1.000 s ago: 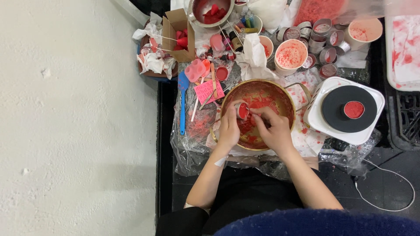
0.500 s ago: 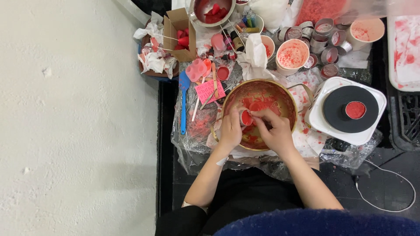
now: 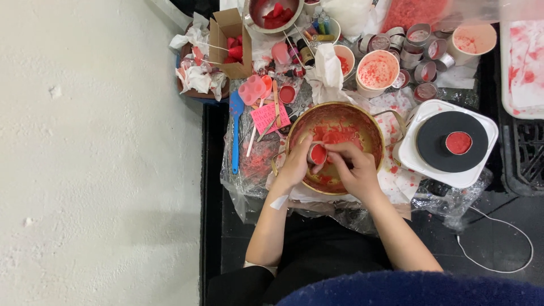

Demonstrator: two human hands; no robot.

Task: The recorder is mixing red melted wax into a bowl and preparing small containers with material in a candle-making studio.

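Observation:
A round gold-rimmed pot (image 3: 374, 122) smeared with red wax sits on crinkled clear plastic in the middle of the work surface. Over its near half, my left hand (image 3: 296, 164) grips a small round tin (image 3: 318, 153) filled with red wax. My right hand (image 3: 354, 167) is closed around a thin tool and works at the tin's rim from the right. A white plaster is stuck on my left wrist (image 3: 278, 202).
A white hot plate (image 3: 426, 169) with a black disc carries another red-filled tin (image 3: 458, 143) at the right. Behind the pot stand cups, several small metal tins (image 3: 419, 54), a metal bowl (image 3: 273, 11), a cardboard box (image 3: 229, 42), a blue spatula (image 3: 236, 130) and pink moulds. A white wall fills the left.
Both hands stay over the pot with the small tin; the right hand's fingers have shifted slightly as it works at the tin.

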